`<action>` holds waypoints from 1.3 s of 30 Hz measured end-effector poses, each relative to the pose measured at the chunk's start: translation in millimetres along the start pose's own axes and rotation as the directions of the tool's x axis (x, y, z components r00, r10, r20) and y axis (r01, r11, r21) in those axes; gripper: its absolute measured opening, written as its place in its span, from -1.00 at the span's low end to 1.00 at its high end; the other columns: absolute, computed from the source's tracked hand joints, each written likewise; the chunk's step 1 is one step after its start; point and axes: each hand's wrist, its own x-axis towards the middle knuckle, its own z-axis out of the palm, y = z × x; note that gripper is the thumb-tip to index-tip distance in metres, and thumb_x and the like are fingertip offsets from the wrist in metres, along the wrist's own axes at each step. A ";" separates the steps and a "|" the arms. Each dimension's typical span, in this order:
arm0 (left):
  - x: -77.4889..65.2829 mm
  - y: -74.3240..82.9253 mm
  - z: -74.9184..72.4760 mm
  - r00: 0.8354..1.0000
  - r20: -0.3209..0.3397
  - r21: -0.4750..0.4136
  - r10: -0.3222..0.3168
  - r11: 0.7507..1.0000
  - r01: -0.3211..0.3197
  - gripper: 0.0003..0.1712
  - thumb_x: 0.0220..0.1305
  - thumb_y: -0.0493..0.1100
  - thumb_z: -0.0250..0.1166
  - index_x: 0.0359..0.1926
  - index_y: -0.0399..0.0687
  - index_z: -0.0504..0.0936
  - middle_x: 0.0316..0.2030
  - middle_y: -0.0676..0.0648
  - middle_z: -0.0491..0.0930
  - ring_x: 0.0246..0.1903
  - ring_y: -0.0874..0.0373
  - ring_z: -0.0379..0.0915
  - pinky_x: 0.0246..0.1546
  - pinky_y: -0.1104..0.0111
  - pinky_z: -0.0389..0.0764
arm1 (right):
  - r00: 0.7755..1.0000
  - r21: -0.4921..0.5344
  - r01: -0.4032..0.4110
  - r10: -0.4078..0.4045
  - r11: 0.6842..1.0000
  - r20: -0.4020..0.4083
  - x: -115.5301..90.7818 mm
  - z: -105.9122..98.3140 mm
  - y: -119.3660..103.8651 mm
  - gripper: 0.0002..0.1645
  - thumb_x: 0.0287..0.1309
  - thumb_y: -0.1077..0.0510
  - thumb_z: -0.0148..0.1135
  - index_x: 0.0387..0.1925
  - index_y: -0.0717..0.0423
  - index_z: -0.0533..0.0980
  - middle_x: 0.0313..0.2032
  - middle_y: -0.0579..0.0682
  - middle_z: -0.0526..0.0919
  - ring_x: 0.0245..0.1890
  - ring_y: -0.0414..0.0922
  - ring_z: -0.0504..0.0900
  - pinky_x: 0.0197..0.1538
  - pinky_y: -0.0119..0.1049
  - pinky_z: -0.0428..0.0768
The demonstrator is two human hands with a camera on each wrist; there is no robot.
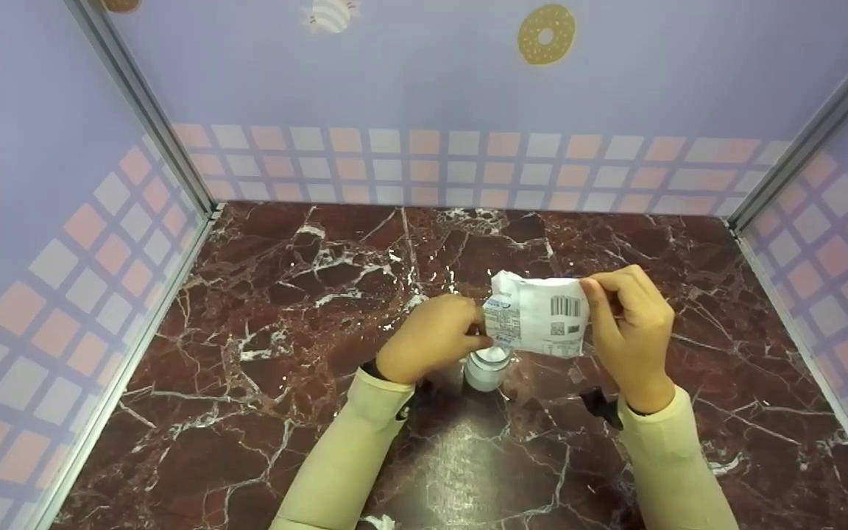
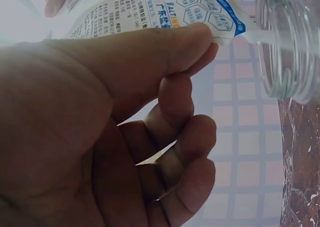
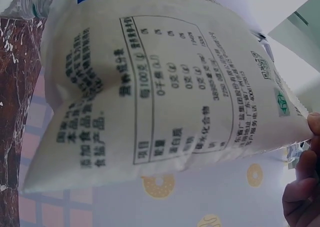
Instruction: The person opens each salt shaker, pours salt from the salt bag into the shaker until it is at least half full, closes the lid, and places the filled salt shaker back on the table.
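Note:
A white salt bag with a barcode is held tilted over a small glass jar. My right hand pinches the bag's upper right edge between thumb and fingers. At the bag's lower end, my left hand pinches it beside the jar. In the left wrist view, white salt streams from the bag's corner into the jar mouth. The bag's printed panel fills most of the right wrist view. White salt shows inside the jar, which stands on the table.
White grains are scattered over the dark red marbled table, mostly behind the left hand. A white scrap lies at the front edge. Patterned panels enclose the table at the back and both sides.

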 end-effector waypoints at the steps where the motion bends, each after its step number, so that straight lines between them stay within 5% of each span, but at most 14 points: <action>1: -0.1 -0.6 0.0 1.000 -0.001 -0.004 0.000 1.000 0.000 -0.74 0.31 0.03 0.43 -0.44 0.00 0.70 -0.46 0.10 0.62 -0.46 0.20 0.47 -0.34 0.31 0.57 | 1.000 -0.002 -0.002 0.002 1.000 0.003 -0.1 -0.2 0.0 -0.69 0.32 0.17 0.38 -0.46 0.34 0.60 -0.53 0.14 0.53 -0.51 -0.23 0.36 -0.38 -0.55 0.29; 18: -1.8 -2.4 0.3 1.000 -0.002 -0.024 -0.005 1.000 0.005 -0.80 0.31 0.02 0.43 -0.38 0.04 0.73 -0.51 0.14 0.56 -0.47 0.21 0.44 -0.35 0.32 0.52 | 0.999 -0.029 -0.034 0.035 0.999 0.021 0.2 -2.6 -0.5 -0.88 0.10 0.49 0.40 -0.45 0.34 0.61 -0.53 0.13 0.52 -0.50 -0.22 0.36 -0.37 -0.55 0.29; 39: -1.5 -2.1 -1.2 0.997 -0.057 -0.024 0.043 0.999 -0.044 -0.78 0.32 0.01 0.42 -0.41 0.05 0.69 -0.50 0.12 0.56 -0.45 0.20 0.43 -0.31 0.30 0.53 | 0.997 -0.053 -0.083 0.084 0.995 0.000 6.1 -7.2 -3.6 -0.87 0.10 0.53 0.38 -0.47 0.38 0.59 -0.55 0.17 0.47 -0.49 -0.24 0.32 -0.36 -0.52 0.25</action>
